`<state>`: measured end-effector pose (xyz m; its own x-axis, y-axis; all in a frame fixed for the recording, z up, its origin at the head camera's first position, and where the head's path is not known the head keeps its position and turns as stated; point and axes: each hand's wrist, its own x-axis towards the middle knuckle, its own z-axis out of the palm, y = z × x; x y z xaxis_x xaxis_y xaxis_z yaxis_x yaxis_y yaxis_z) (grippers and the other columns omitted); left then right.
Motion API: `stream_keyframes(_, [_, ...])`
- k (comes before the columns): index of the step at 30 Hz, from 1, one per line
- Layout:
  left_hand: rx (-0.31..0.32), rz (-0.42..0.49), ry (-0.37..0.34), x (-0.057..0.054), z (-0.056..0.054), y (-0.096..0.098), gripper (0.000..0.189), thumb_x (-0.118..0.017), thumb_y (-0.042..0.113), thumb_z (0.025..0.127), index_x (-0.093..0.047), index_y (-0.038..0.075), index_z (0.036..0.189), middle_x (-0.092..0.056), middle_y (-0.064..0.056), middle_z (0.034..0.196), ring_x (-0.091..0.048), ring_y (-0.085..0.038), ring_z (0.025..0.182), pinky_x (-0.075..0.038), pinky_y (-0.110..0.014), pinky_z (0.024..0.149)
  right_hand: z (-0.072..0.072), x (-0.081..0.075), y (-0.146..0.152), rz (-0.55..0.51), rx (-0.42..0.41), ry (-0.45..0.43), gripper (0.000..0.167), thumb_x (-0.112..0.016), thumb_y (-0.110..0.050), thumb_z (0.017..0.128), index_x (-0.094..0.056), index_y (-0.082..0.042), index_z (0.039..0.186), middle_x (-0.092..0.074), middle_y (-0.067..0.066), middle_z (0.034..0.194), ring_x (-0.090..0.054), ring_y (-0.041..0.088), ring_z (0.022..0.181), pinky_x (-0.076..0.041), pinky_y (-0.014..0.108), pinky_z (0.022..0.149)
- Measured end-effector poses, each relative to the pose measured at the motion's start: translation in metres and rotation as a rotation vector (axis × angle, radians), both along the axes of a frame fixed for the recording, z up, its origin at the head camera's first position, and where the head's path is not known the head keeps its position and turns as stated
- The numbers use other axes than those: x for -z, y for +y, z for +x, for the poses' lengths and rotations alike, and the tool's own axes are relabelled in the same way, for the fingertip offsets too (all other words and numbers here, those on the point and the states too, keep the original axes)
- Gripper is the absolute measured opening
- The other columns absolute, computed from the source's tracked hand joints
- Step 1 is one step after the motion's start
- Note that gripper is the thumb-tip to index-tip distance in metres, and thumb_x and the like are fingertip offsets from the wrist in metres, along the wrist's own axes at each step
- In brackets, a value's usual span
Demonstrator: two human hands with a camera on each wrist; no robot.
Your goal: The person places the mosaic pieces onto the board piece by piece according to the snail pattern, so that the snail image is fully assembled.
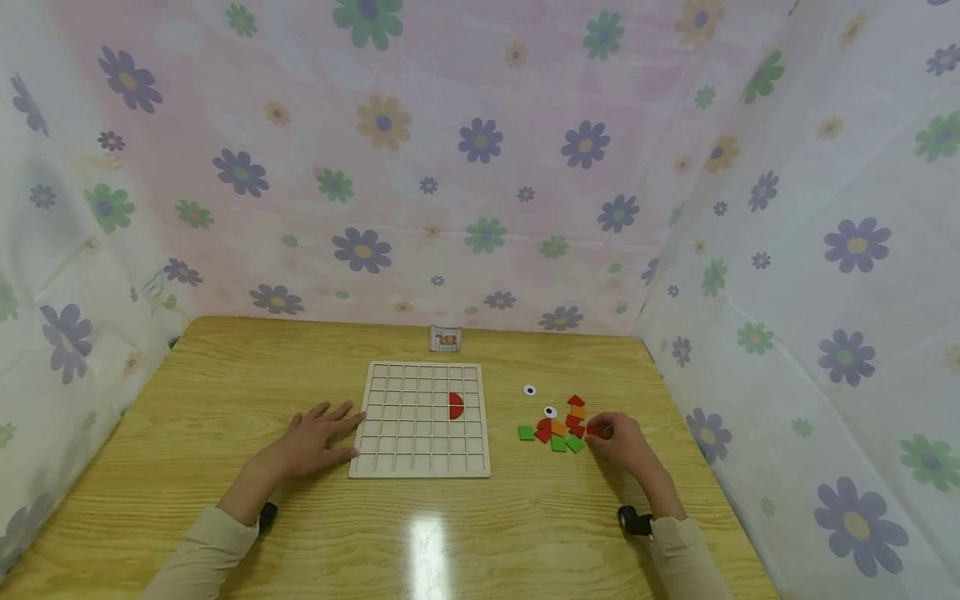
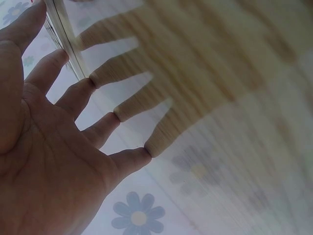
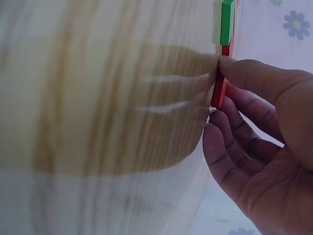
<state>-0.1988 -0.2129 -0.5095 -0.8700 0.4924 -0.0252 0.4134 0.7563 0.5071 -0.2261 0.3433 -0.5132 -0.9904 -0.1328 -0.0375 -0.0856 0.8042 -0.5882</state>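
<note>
A pale wooden grid board (image 1: 420, 467) lies flat on the table, and two red quarter-round tiles (image 1: 456, 406) form a half disc in its cells. My left hand (image 1: 311, 439) rests with fingers spread at the board's left edge, thumb and fingertips touching it. In the left wrist view the left hand's fingertips (image 2: 116, 117) meet the glossy tabletop. At the right of a loose tile pile, my right hand (image 1: 618, 440) pinches a red tile (image 3: 219, 93) between thumb and fingers, low at the tabletop. A green tile (image 3: 227, 22) stands just beyond the thumb.
Orange tiles (image 1: 577, 412), green tiles (image 1: 527, 433) and red ones lie between the board and my right hand. Two round eye pieces (image 1: 530, 390) lie there too. A small picture card (image 1: 446, 339) is behind the board. Flowered cloth (image 1: 480, 192) hangs around the table.
</note>
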Motion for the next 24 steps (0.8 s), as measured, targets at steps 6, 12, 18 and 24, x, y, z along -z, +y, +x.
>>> stream_keyframes(6, [-0.001,0.007,-0.007,-0.001,0.0006,-0.0002,0.064,-0.065,0.041,0.099,-0.049,0.009,0.152,-0.037,-0.025,0.16,-0.025,-0.062,0.143,-0.015,-0.085,0.103,0.0026,-0.0018,-0.0021,0.001,-0.007,0.004,0.014,-0.074,-0.003,0.091,-0.072,0.003,0.104,-0.071,0.012,0.096,-0.065,0.019,0.081,-0.055,0.034,0.07])
stream_keyframes(12, [-0.002,0.008,-0.01,-0.0016,0.0009,0.0,0.064,-0.065,0.041,0.099,-0.049,0.009,0.152,-0.037,-0.025,0.16,-0.024,-0.062,0.143,-0.014,-0.086,0.103,0.0044,-0.0033,-0.0043,-0.001,-0.018,0.013,0.015,-0.075,-0.004,0.091,-0.072,0.004,0.104,-0.071,0.013,0.097,-0.066,0.02,0.081,-0.055,0.033,0.069])
stream_keyframes(18, [-0.001,0.009,-0.01,-0.0009,0.0002,0.0,0.065,-0.065,0.042,0.099,-0.049,0.009,0.152,-0.037,-0.025,0.159,-0.024,-0.062,0.143,-0.015,-0.086,0.103,0.0039,-0.0039,-0.0054,-0.007,-0.022,0.014,0.015,-0.075,-0.004,0.091,-0.072,0.003,0.104,-0.071,0.013,0.097,-0.066,0.02,0.081,-0.056,0.034,0.07])
stream_keyframes(24, [0.001,0.007,-0.005,-0.0007,-0.0002,0.0002,0.064,-0.066,0.041,0.099,-0.05,0.009,0.152,-0.037,-0.026,0.159,-0.025,-0.062,0.143,-0.015,-0.086,0.102,0.0047,-0.0023,-0.0051,-0.017,-0.026,0.012,0.015,-0.074,-0.004,0.091,-0.072,0.002,0.104,-0.071,0.013,0.097,-0.065,0.02,0.08,-0.055,0.032,0.069])
